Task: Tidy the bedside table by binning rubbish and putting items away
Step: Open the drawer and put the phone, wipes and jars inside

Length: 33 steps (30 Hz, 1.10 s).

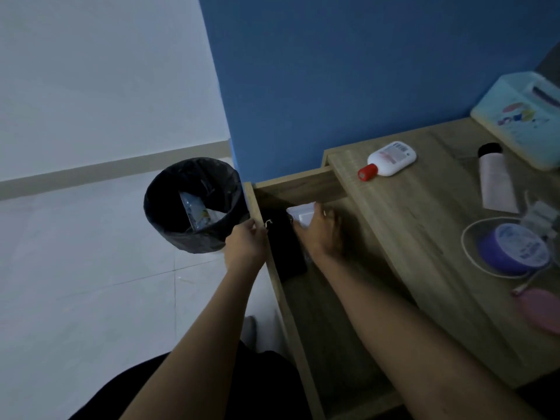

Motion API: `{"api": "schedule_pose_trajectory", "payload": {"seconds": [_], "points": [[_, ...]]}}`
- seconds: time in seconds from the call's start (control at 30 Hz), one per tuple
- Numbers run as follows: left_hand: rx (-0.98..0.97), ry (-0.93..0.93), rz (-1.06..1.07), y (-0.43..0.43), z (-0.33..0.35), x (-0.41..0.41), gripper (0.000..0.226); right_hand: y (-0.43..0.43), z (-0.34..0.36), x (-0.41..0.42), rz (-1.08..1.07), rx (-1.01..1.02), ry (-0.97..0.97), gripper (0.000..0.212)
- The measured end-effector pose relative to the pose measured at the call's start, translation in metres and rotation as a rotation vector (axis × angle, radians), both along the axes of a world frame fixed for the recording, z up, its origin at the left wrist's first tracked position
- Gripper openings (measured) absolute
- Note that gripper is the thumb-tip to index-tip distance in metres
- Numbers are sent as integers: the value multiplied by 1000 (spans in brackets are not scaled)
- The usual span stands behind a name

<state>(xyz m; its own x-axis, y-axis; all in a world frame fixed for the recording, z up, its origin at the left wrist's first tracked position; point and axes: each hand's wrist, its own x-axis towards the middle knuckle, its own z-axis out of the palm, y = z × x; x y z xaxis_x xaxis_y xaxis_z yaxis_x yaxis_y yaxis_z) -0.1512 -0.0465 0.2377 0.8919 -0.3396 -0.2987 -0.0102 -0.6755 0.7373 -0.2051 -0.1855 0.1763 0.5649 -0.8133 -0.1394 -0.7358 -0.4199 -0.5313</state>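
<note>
The wooden bedside table (403, 225) has its drawer (272, 268) pulled out to the left. My left hand (247, 241) grips the drawer's front edge. Inside the drawer, my right hand (321, 234) holds a small white box (300, 215) at the far end, beside a flat black object (285, 247). A bin with a black liner (194, 204) stands on the floor left of the drawer, with a wrapper (197, 213) in it.
On the tabletop lie a white bottle with a red cap (389, 160), a pale tube with a black cap (495, 180), a purple round tin (515, 248) inside a white cable loop, a pink item (539, 310) and a light blue tissue box (521, 116). A blue wall rises behind.
</note>
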Motion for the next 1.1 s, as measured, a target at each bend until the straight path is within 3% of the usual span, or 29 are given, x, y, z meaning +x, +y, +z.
{"api": "schedule_pose_trajectory", "payload": {"seconds": [0.17, 0.53, 0.7, 0.87, 1.1], "points": [[-2, -11, -1, 1, -4, 1, 32, -2, -20, 14, -2, -19, 24, 74], [6, -51, -18, 4, -6, -2, 34, -6, -53, 10, 127, -199, 199, 48], [30, -60, -26, 5, -6, 0, 31, -8, -42, 10, 123, -221, 290, 51], [80, -62, -39, 5, -4, 2, 27, 5, 5, 0, 106, -154, 7, 36], [110, -68, -71, 7, -1, 5, 27, -21, 108, -62, 89, -147, -144, 19]]}}
